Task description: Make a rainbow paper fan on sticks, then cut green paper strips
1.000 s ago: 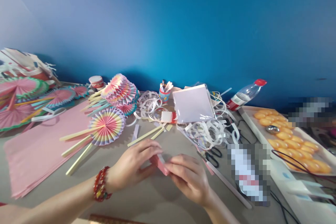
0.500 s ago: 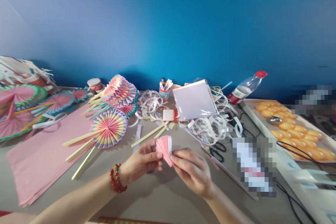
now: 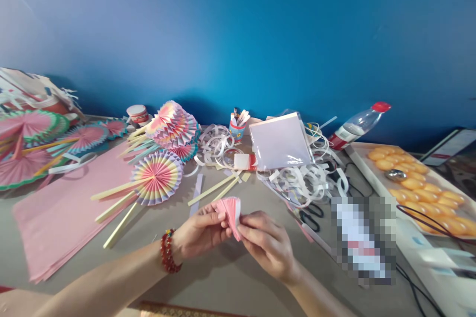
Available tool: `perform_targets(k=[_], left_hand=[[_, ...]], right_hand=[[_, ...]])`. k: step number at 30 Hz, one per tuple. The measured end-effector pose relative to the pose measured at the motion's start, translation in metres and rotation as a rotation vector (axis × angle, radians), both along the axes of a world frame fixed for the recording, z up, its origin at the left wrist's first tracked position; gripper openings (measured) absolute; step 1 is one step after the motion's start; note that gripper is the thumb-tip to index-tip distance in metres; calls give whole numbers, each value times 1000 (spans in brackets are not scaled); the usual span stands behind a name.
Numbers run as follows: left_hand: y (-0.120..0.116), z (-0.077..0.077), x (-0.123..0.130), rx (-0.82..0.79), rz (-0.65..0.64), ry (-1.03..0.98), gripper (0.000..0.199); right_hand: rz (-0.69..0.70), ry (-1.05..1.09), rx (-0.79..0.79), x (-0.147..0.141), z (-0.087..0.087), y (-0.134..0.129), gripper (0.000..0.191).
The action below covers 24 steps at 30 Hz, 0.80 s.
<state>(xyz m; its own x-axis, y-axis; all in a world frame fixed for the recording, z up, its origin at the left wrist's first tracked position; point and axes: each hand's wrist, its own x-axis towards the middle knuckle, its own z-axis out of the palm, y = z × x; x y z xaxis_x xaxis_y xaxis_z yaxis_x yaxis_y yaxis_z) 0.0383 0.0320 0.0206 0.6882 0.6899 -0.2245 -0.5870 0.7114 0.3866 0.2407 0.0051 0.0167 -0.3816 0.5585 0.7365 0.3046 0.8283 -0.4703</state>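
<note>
Between my hands is a small pleated pink paper fan (image 3: 229, 209), spread at the top and narrowing to a point below, with a white strip along its right edge. My left hand (image 3: 204, 228), a red bead bracelet (image 3: 170, 251) on its wrist, pinches the fan's left side between thumb and fingers. The fingers of my right hand (image 3: 268, 243) close on its right edge near the lower tip. Left of my hands lies a finished round pleated fan (image 3: 157, 178) in pink, yellow and lilac, with pale yellow sticks (image 3: 119, 205).
Pink paper sheets (image 3: 74, 208) lie at left, near more round fans (image 3: 22, 129). Behind my hands are curled white paper strips (image 3: 303, 178), a packet of pale sheets (image 3: 280, 141), a pen cup (image 3: 237, 131) and scissors (image 3: 311, 217). A bottle (image 3: 359, 124) and tray of yellow-orange items (image 3: 353, 156) stand right.
The pleated pink fan has spread wider to the left, toward my left hand. Both hands keep hold of it. The view has shifted slightly.
</note>
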Motion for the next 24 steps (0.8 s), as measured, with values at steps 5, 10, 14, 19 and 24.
perform_targets(k=[5,10,14,19,24], left_hand=[[-3,0,0,44,25,8,31],[-8,3,0,149,-9,35,57],[-7,5,-1,210,-28,30,59],[-8,4,-1,240,-28,48,61],[-8,0,-1,265,-12,25,62]], right_hand=[[-91,-223,186,3,8,-4,37],[-242,-385,375,1,19,-11,29],[-227,-400,402,-2,21,-13,29],[-215,-369,393,-3,24,-12,23],[-209,-363,386,-2,25,-11,25]])
